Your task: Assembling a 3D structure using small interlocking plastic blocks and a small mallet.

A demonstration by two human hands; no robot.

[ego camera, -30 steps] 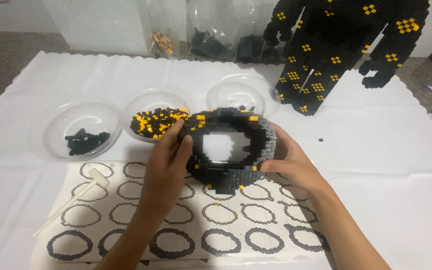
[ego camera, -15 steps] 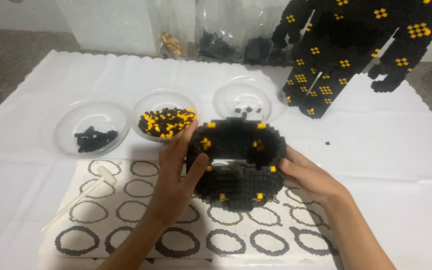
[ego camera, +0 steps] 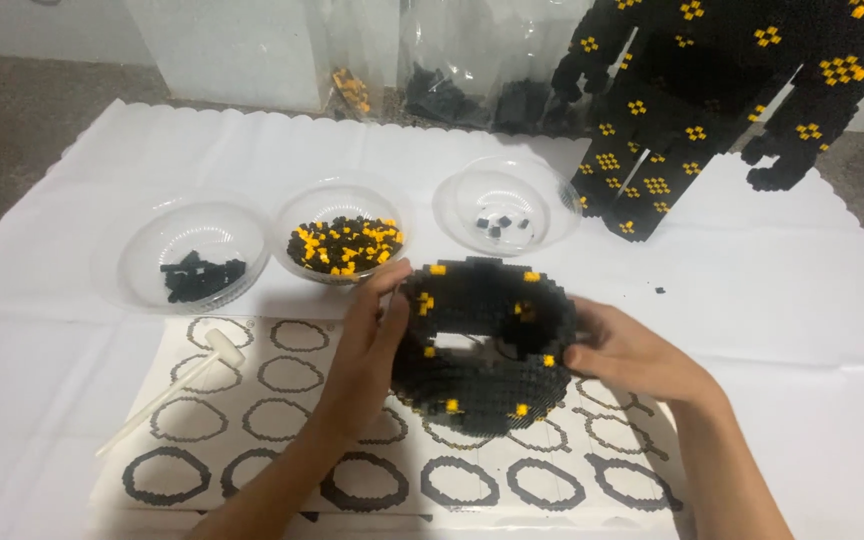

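Your left hand and right hand clasp the block ring between them, one on each flank, above the printed sheet. It's a thick, hollow ring of black bricks speckled with yellow.

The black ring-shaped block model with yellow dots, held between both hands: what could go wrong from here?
1. The black ring-shaped block model with yellow dots is gripped only at its sides by the left hand and right hand; squeezing might break rows loose.
2. The clear plastic bowl of black and yellow blocks sits just behind the left hand and could get knocked.
3. The small white mallet lies near the left forearm and might get swept aside.
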